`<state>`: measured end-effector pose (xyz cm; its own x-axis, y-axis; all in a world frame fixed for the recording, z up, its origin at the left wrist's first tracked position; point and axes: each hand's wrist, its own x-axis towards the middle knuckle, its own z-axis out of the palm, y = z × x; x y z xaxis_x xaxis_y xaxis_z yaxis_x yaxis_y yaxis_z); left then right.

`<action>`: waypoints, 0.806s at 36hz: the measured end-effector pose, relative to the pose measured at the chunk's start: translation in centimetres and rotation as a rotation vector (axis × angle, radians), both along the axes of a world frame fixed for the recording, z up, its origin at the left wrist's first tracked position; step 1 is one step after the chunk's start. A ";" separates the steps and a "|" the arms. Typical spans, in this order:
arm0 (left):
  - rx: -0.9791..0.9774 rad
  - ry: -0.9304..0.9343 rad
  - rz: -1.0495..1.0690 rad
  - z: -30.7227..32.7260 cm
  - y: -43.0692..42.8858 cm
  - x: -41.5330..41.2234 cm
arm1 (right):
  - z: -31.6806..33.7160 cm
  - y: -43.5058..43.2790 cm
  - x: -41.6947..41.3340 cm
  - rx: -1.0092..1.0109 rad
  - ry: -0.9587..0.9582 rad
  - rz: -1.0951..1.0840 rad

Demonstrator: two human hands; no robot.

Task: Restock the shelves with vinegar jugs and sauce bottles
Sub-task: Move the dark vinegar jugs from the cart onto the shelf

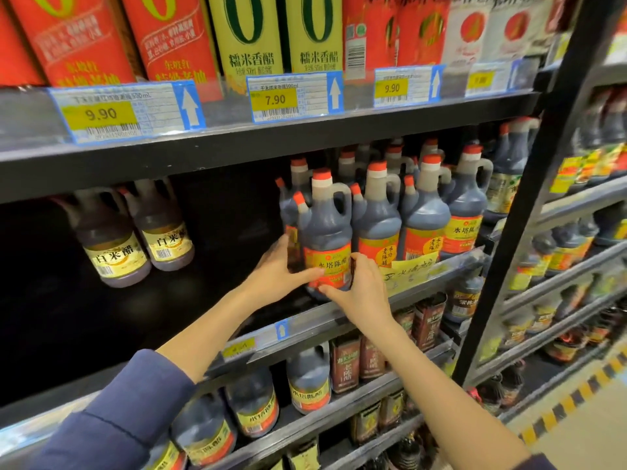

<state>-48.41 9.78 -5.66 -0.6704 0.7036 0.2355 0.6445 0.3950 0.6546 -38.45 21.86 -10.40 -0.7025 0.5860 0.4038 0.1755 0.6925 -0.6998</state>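
A shop aisle of dark metal shelving fills the view, with a yellow-and-black striped floor edge at the far right. Nearest, two blue sleeves (112, 422) reach up from the bottom, forearms bare. Below them the lower shelves hold dark jugs with yellow and red labels (308, 385).

On the middle shelf (305, 325), both hands meet around one dark vinegar jug (325, 239) with a red label and a red-and-white cap, standing upright at the shelf's front edge. The left hand (276, 271) wraps its left side, thumb across the label's lower part; the right hand (361, 290) grips the right side and base, fingers curled round it (how hard either presses cannot be told).

Just right of it and behind stand more jugs of the same kind (424, 215) in rows, with a handwritten yellow note (409, 268) at the rail. Well to the left, two paler jugs with yellow labels (135, 235) lean in a mostly bare stretch.

Farther up, price tags (291, 96) reading 9.90 and 7.90 line the top rail, under red and yellow-green bottles (247, 32).
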 end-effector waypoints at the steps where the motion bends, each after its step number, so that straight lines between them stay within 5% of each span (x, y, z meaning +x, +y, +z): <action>1: -0.019 0.009 -0.001 0.0 -0.3 0.4 | 0.3 0.1 0.5 -0.001 -0.013 0.029; 12: -0.489 0.179 -0.009 -0.3 -2.9 7.5 | 1.8 0.8 10.2 0.089 -0.218 0.338; 29: -0.642 0.393 -0.367 -4.3 4.8 23.8 | 0.0 8.0 33.7 0.194 -0.746 0.140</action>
<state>-24.56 14.60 -9.98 -0.3255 0.9384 -0.1164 0.9392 0.3351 0.0750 -4.79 29.86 -10.45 -0.8905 0.4393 -0.1182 0.4539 0.8406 -0.2956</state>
